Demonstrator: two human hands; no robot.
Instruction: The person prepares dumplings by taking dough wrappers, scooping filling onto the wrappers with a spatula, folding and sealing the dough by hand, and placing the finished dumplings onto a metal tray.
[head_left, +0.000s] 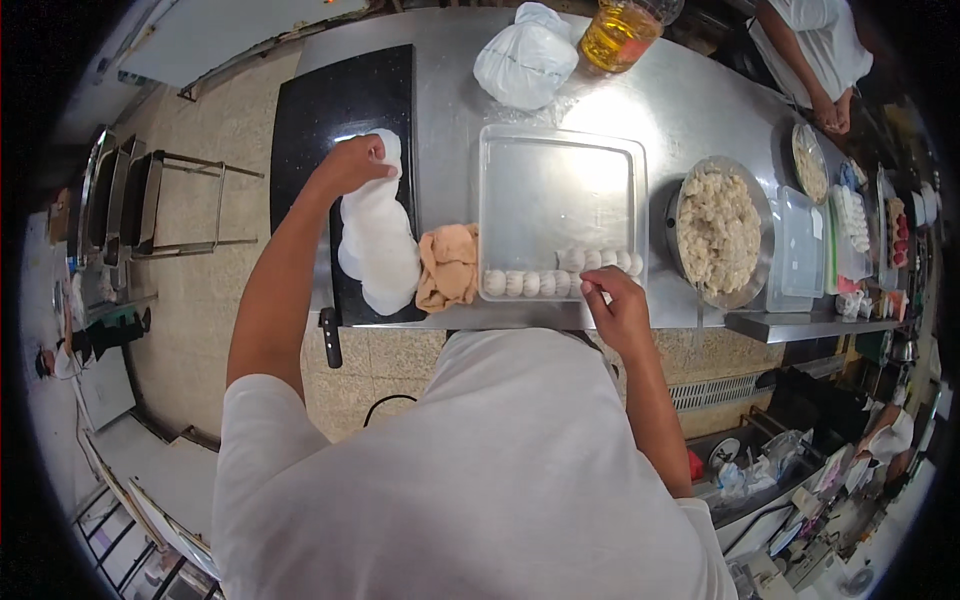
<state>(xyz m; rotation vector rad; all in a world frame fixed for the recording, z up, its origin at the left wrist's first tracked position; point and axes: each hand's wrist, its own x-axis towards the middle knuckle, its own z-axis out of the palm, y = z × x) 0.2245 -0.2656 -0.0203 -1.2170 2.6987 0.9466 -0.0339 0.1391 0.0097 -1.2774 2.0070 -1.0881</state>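
Round white dough wrappers (378, 250) lie overlapping in a long row on a black board. At the far end of that row my left hand (352, 165) pinches the edge of a wrapper between thumb and fingers. A clear plastic tray (484, 200) sits to the right, with pleated dumplings (530, 284) lined up along its near side. My right hand (618, 305) reaches over the tray's near rim, its fingers closed on the dumpling at the right end of the nearest row and partly hiding it.
Between board and tray lies a folded tan cloth (448, 265). A metal bowl of pale filling (718, 225) stands right of the tray. Farther back are a white plastic bag (527, 60) and an oil jug (622, 38). Another person (815, 50) stands across the table at far right.
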